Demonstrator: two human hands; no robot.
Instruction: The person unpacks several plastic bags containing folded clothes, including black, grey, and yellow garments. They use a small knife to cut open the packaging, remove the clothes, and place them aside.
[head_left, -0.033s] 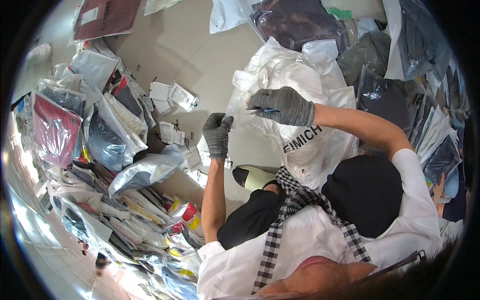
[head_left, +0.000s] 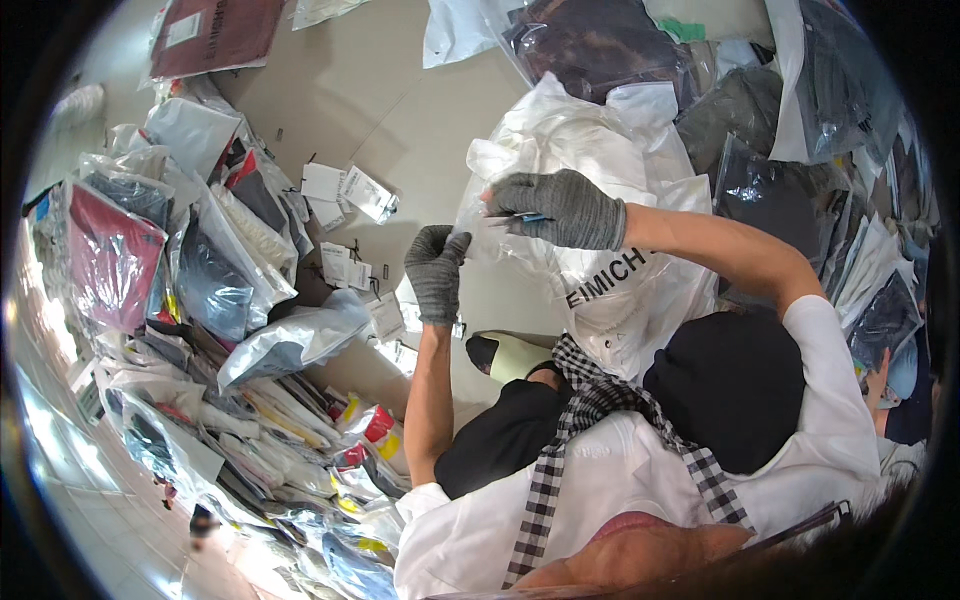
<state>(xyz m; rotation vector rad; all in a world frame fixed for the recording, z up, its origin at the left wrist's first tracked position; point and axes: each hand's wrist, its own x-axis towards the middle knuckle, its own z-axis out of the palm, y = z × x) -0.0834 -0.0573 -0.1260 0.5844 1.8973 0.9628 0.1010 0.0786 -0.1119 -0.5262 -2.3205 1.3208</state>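
Note:
A large clear plastic bag (head_left: 560, 125) with white contents and dark printing leans over my lap. My left hand (head_left: 435, 275), in a grey knit glove, is closed on the bag's edge, pinching it between thumb and fingers. To its right my right hand (head_left: 572, 210), gloved alike, is closed around a small tool (head_left: 532, 217) with a blue part and a thin metal tip. The tool lies close against the bag's left upper part. Its exact kind is hidden by my fingers.
Several white paper tags (head_left: 370, 195) lie on the floor left of my hands. A heap of bagged garments (head_left: 215, 285) fills the left side. Further bagged garments (head_left: 765, 185) are piled at the right. A pale green shoe (head_left: 515, 358) is below my hands. Another person's hand (head_left: 877, 390) shows at the far right.
My right hand has shifted very slightly left, with its fingertips nearer the bag's edge. My left hand keeps its pinch on the bag.

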